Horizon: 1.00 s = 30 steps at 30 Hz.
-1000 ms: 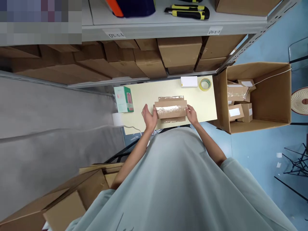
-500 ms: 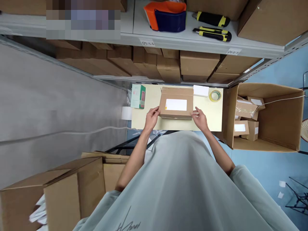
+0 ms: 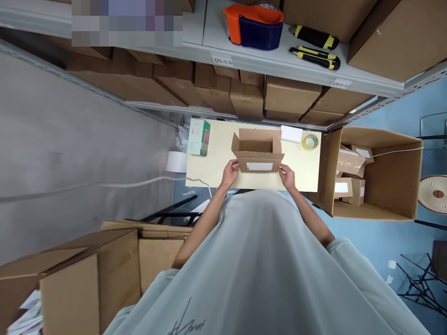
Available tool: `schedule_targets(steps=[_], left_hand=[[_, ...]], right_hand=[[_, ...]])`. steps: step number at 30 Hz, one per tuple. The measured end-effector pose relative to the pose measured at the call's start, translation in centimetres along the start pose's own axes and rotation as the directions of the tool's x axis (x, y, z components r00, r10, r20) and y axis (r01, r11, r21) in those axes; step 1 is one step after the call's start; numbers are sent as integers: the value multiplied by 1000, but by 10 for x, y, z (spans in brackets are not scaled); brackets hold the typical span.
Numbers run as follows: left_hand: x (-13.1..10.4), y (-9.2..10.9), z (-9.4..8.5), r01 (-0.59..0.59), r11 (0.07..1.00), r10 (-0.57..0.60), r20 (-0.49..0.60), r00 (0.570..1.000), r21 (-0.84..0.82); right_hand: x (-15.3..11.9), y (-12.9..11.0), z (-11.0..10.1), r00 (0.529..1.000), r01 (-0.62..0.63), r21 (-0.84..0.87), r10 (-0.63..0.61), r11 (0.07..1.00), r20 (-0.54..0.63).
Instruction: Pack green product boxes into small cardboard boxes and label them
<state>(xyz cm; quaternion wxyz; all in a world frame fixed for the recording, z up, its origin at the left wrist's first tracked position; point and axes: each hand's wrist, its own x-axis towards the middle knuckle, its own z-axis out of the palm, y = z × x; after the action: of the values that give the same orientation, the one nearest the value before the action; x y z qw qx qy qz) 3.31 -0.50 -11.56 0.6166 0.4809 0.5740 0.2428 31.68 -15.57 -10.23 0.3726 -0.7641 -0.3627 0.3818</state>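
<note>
While its cardboard flaps splay open, the rectangular box (image 3: 260,164) is pinched between left hand (image 3: 230,173) and right hand (image 3: 287,177).

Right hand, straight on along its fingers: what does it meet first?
The right hand would likely meet the near right corner of the open cardboard box; its fingertips look at or against it, exact contact unclear.
</note>
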Motion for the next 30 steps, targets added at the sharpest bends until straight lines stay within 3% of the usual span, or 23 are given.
schedule_targets(steps=[4,9,11,14,19,26,28,30], left_hand=[[-1,5,-17,37,999,-37,13,999,10],[-10,42,-38,-59,997,66,-134,989,54],[-16,60,-40,-96,984,114,-119,986,148],[-24,73,-37,-53,943,67,-30,997,329],[-23,61,-33,89,891,-98,-3,995,445],[-15,45,-33,170,936,-123,-166,978,308],[-16,46,-33,136,938,-65,-223,973,320],[-19,47,-34,22,912,84,-240,967,409]], right_hand=[[4,-5,-12,999,-41,-36,42,998,16],[3,-33,-38,988,-54,-32,49,998,-145],[1,-48,-39,987,-80,-84,67,993,-148],[-2,-67,-24,990,-123,-213,105,969,-93],[-3,-78,-2,991,-132,-342,117,930,-64],[-6,-63,-27,999,-32,-178,35,984,15],[-8,-57,-30,998,-37,-206,27,978,-51],[-10,-53,-30,991,-16,-272,-20,962,-130]])
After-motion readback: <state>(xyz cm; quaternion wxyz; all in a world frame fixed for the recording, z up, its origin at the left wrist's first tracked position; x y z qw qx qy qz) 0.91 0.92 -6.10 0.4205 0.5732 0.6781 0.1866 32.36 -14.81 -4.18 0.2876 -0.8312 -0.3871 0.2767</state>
